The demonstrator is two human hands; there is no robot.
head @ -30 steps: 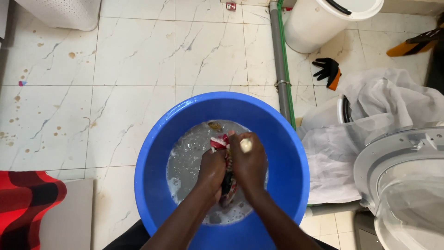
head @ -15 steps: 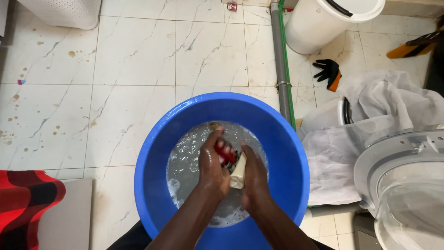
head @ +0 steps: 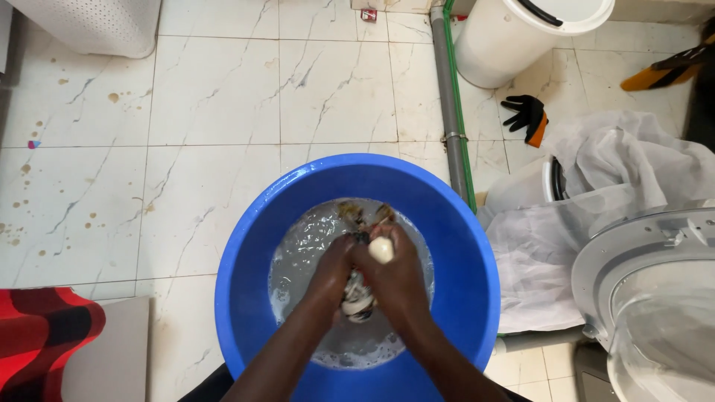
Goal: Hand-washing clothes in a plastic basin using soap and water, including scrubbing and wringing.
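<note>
Blue plastic basin (head: 257, 246): round, standing on the tiled floor (head: 223, 97), holding shallow soapy water (head: 302, 249) with foam at the edges.

Wet cloth (head: 357, 296): bunched, dark and pale, in the water at the middle of the basin, pressed between both hands; loose ends (head: 363, 214) show at the far side of the knuckles.

Left hand (head: 333, 269): clenched on the cloth from the left, wrist in the basin.

Right hand (head: 398, 279): clenched on the cloth from the right, touching the left hand; a pale bar of soap (head: 380, 249) sits under the thumb, on top of the cloth.

Grey pipe (head: 449, 112) with green hose (head: 456, 104): running along the floor, just beside the basin's right rim.

White bucket (head: 514, 37): upright, far right of the pipe.

Black and orange glove (head: 529, 117): flat on the floor, near the bucket.

White sheer fabric (head: 588, 201): heaped right of the basin, draped over a white container (head: 525, 190).

Washing machine (head: 655, 290): grey-white, at the right edge.

Red and black checked cloth (head: 41, 342): lower left corner.

White perforated basket (head: 89, 26): upper left corner.
</note>
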